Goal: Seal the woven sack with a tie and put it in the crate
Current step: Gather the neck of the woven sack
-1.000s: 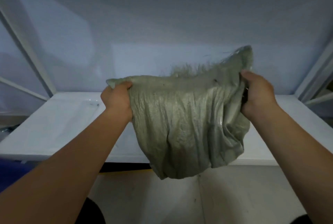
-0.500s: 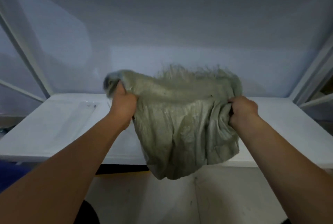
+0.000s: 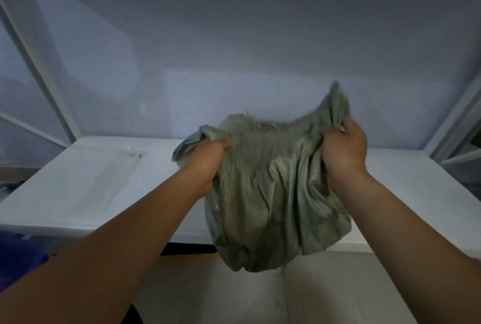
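A grey-green woven sack (image 3: pixel 270 201) hangs in the air in front of me, above the front edge of a white table (image 3: pixel 86 188). Its frayed mouth points up and away. My left hand (image 3: pixel 205 165) is bunched around the left side of the mouth. On the right, my right hand (image 3: pixel 343 149) clutches the other side, and a corner of fabric sticks up above it. The sack's rounded bottom sags below the table edge. No tie is visible.
Slanted white frame bars stand at the left (image 3: pixel 44 71) and right (image 3: pixel 458 118), with a pale wall behind the table. Something dark blue (image 3: pixel 18 258) sits low at the left. Pale floor (image 3: pixel 260 297) lies below the sack.
Both hands have gathered the sack's mouth closer together. The sack has shifted to the right and its right corner now sticks up above my right hand.
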A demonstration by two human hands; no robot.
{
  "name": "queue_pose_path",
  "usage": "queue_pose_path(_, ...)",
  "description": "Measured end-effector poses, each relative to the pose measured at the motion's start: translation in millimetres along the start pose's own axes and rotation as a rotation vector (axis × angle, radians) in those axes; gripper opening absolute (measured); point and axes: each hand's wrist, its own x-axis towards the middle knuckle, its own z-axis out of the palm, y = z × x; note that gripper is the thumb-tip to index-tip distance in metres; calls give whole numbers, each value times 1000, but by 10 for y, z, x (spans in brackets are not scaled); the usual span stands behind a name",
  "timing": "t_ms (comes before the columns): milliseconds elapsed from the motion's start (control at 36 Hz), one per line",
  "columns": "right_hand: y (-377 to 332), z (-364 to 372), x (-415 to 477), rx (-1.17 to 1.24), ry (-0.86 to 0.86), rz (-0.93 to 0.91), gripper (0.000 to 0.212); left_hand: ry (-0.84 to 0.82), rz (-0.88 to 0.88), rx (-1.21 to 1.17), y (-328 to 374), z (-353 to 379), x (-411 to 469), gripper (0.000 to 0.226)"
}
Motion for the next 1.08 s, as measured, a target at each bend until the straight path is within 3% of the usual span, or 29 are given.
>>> queue_pose_path(56, -142, 107, -221, -73, -126, -260, 44, -49, 46, -38, 11, 101, -46, 39)
queue_pose_path(111, -223, 237, -403, -59, -298, -354, 45, -114, 59, -85, -20, 200, -45, 61)
queue_pose_path(194, -243, 391, -638, 88, -589, -181, 51, -291, 71, -207, 30, 404, -299, 57)
queue_pose_path(250, -193, 468, -691, 209, -659, -8, 56, -377, 56, -316, -13, 512, -416, 57)
queue_pose_path(333, -181, 490, -670, 279, -720, 164, 70, -289, 29, -391, -113, 550, -368, 94)
queue_pose_path(361, -194, 481, -657, 296, -733, 214, 70, -236, 15, -381, -116, 544, -360, 94)
queue_pose_path(444, -241, 418, -571, 340, -611, 216, 50, -183, -73, -448, -119, 511, -312, 50)
queue_pose_path(556, -241, 324, -380, 371, -348, 224, 12, -171, -103, -515, -45, 473, -379, 34)
queue_pose_path(750, -303, 101, -307, 228, -515, 416, 28, -271, -64, -600, 15, 492, -452, 26)
queue_pose_path(806, -285, 69, -258, 209, -612, 431, 49, -298, -81, -614, 35, 496, -466, 28)
queue_pose_path(1000, -256, 11, -266, 297, -886, 303, 89, -336, -141, -557, 17, 474, -428, 26)
queue_pose_path(1083, -245, 38, -323, 198, -919, 276, 69, -385, -145, -370, -21, 465, -401, 31)
